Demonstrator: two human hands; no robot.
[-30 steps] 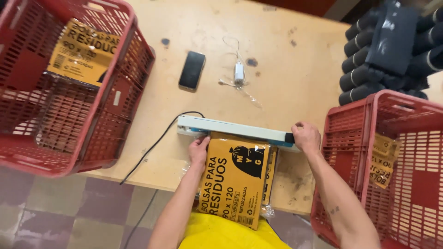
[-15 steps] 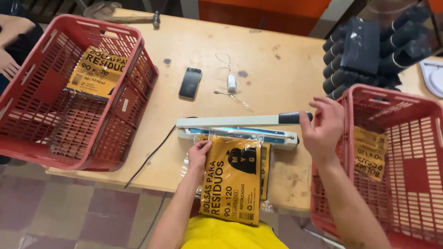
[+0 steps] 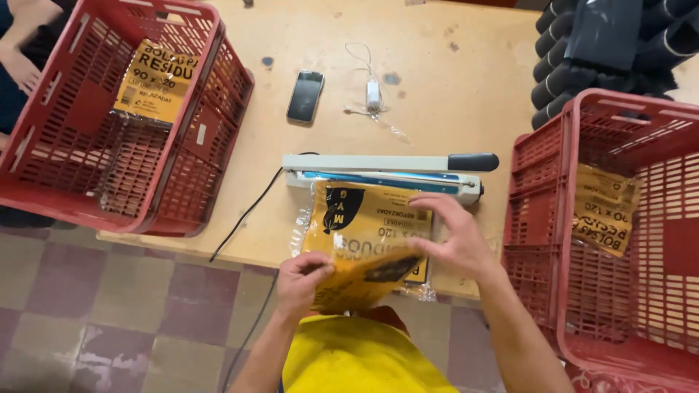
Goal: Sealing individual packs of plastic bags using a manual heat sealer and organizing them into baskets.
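Yellow packet (image 3: 364,233) in clear wrap, lower centre of frame, on the table (image 3: 437,94) edge just below the sealer (image 3: 386,175); its near end is lifted and curled up toward the person. Left hand (image 3: 302,280) at lower centre, fingers closed in a pinch on the packet's near-left corner. Right hand (image 3: 451,236) just right of centre, fingers spread and partly bent, tips pressing the packet's top right; palm open, no full grasp. Sealer arm raised, black handle pointing right, blue strip showing under it; black cord (image 3: 244,218) runs off the table's front edge to the lower left. Phone (image 3: 305,96) face-up, upper centre, with a small white plug and wire (image 3: 373,94) just beside it. Red crate (image 3: 109,124) upper left holds one yellow packet; another person's hand (image 3: 18,65) rests at its far left rim. Second red crate (image 3: 619,240) at right, also holding a yellow packet. Dark rolls (image 3: 604,51) stacked upper right. Checked floor (image 3: 87,320) lower left.
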